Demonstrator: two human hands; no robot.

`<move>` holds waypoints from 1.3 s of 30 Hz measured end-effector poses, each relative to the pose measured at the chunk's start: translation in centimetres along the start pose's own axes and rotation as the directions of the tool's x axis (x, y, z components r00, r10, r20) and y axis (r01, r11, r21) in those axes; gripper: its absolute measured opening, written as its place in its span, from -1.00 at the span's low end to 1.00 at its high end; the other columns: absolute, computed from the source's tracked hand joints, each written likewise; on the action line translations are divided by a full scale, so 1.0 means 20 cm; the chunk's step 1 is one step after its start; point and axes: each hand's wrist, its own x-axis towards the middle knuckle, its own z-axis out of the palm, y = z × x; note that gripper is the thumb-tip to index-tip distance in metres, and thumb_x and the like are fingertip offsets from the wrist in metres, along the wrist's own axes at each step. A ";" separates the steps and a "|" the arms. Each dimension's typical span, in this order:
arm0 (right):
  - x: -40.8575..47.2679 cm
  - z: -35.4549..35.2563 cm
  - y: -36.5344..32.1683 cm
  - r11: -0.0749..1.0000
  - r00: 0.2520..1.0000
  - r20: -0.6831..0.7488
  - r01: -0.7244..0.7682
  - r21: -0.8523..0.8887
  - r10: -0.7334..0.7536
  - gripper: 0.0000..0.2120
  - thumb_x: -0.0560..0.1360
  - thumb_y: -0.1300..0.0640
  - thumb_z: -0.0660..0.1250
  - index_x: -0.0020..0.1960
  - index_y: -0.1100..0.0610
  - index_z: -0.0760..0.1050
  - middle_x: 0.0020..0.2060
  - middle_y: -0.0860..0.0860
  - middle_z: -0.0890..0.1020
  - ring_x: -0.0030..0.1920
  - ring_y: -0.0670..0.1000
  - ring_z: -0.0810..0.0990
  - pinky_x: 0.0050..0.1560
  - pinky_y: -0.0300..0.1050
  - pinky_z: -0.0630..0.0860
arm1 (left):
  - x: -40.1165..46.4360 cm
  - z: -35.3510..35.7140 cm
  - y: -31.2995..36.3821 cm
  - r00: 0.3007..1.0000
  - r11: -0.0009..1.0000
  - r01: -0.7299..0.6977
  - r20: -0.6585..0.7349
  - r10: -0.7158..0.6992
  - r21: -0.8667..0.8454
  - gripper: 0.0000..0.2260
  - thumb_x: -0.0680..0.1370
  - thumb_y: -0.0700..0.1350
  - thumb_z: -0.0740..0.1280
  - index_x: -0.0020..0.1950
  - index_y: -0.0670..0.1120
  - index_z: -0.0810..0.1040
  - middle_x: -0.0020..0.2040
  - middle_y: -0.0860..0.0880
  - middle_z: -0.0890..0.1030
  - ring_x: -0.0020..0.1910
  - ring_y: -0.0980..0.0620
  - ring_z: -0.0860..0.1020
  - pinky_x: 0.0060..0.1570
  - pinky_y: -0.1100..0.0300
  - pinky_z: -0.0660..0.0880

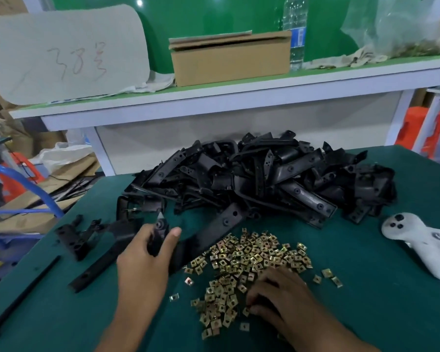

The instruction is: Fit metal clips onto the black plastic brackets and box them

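A big heap of black plastic brackets (pixel 264 179) lies at the back of the green table (pixel 366 288). In front of it spreads a pile of small brass-coloured metal clips (pixel 249 257). My left hand (pixel 145 260) grips a black bracket (pixel 159 237) just left of the clips, thumb stretched to the right. My right hand (pixel 282 298) rests on the near edge of the clip pile, its fingertips pinching at a clip (pixel 247 311). Several more brackets (pixel 76 237) lie loose to the left.
A white game-controller-shaped device (pixel 422 240) lies at the table's right edge. A long black strip (pixel 26 293) lies at the left. On the shelf behind stand a cardboard box (pixel 229 59), a water bottle (pixel 295 29) and a plastic bag (pixel 401 26).
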 end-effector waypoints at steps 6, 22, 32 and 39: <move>-0.02 -0.05 -0.06 0.999 0.999 0.021 -0.030 0.011 0.030 -0.90 0.62 -0.22 0.16 0.07 -0.24 0.37 0.05 -0.32 0.32 0.11 -0.27 0.23 0.17 -0.30 0.23 | -0.22 0.10 0.10 0.714 0.347 0.674 0.456 -0.531 -0.652 -0.65 0.64 0.19 0.23 -0.13 -0.08 0.48 -0.32 0.02 0.60 -0.32 0.05 0.58 -0.17 0.04 0.46; -0.02 -0.11 -0.10 0.702 0.924 -0.090 -0.215 0.679 0.370 -0.83 0.65 0.05 0.25 0.05 -0.23 0.53 -0.18 -0.22 0.57 -0.19 -0.19 0.51 -0.18 -0.36 0.43 | -0.28 0.17 -0.01 0.847 0.428 0.517 0.514 -0.134 -0.741 -0.48 0.28 0.19 0.62 0.18 0.06 0.68 0.04 -0.01 0.72 0.08 0.00 0.67 0.14 0.00 0.52; -0.01 -0.17 -0.10 -0.063 0.899 0.202 -0.193 0.979 0.387 -0.73 0.39 0.09 0.50 0.05 0.14 0.57 -0.15 0.03 0.64 -0.27 -0.11 0.54 -0.28 -0.26 0.52 | -0.39 0.15 0.12 0.786 0.649 0.387 0.602 0.138 -0.655 -0.76 0.27 0.03 0.61 -0.13 0.07 0.67 -0.25 -0.01 0.71 -0.27 0.13 0.66 -0.28 0.34 0.54; -0.01 -0.20 -0.14 0.013 0.909 0.184 -0.203 0.979 0.373 -0.79 0.42 0.17 0.41 0.03 0.19 0.55 -0.25 -0.02 0.56 -0.36 -0.14 0.39 -0.34 -0.22 0.31 | -0.42 0.13 0.16 0.695 0.777 0.286 0.680 0.235 -0.561 -0.64 0.28 0.13 0.66 0.03 0.17 0.70 -0.12 0.08 0.74 -0.13 0.14 0.70 -0.15 0.34 0.57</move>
